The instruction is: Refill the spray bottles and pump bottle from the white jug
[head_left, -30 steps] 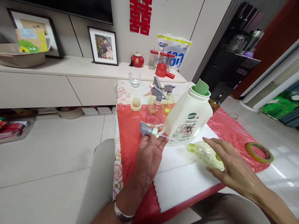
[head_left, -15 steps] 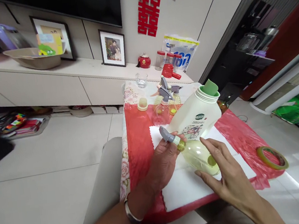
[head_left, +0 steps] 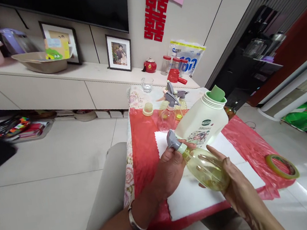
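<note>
The grey trigger spray head (head_left: 172, 139) is held by the left grip (head_left: 172, 170) at the neck of the yellow-tinted transparent bottle (head_left: 206, 170), whose long axis is slanted between both grips, its base clasped by the right grip (head_left: 235, 177).

On the worktop (head_left: 146, 160), the large container (head_left: 203, 122) stands at the far side of the spray bottle (head_left: 205, 168). The tape roll (head_left: 272, 165) lies at right, the cap (head_left: 147, 110) at far left.
</note>
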`<control>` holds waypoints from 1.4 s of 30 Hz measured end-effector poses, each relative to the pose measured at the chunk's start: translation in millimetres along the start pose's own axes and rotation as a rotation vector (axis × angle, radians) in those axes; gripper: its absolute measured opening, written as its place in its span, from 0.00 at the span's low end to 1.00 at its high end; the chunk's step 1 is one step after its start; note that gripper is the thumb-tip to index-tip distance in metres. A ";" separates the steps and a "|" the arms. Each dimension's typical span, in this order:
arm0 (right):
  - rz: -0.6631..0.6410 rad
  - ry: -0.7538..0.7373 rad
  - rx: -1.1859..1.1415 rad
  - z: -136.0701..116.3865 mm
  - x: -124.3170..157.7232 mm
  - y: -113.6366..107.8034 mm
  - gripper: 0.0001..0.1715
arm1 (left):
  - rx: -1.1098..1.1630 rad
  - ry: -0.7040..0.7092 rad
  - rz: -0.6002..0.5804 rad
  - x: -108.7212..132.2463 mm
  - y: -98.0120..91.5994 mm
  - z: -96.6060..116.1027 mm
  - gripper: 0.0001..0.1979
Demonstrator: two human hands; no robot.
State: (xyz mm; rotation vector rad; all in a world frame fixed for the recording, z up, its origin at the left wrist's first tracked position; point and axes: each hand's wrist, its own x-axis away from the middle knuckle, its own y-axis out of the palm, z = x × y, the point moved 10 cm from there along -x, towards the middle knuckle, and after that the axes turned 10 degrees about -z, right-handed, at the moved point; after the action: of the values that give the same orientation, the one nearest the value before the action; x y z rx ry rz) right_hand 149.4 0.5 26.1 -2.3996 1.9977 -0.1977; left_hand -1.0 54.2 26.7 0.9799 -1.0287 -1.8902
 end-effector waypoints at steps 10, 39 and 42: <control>0.138 -0.093 0.179 -30.4 23.8 14.0 0.55 | 0.050 0.073 -0.013 -2.1 -5.0 8.1 0.09; 0.271 0.034 0.173 -4.8 30.9 15.5 0.51 | 0.000 0.079 -0.016 -1.2 -6.4 8.1 0.14; 0.286 0.005 0.197 -21.1 34.6 21.3 0.59 | 0.002 0.068 -0.030 -0.5 -4.7 7.7 0.13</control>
State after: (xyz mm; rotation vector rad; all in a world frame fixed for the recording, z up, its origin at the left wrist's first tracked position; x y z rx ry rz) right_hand 132.4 -35.8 48.1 -1.9745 2.1773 -0.3746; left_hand -8.8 58.8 25.6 1.0590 -0.9819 -1.8675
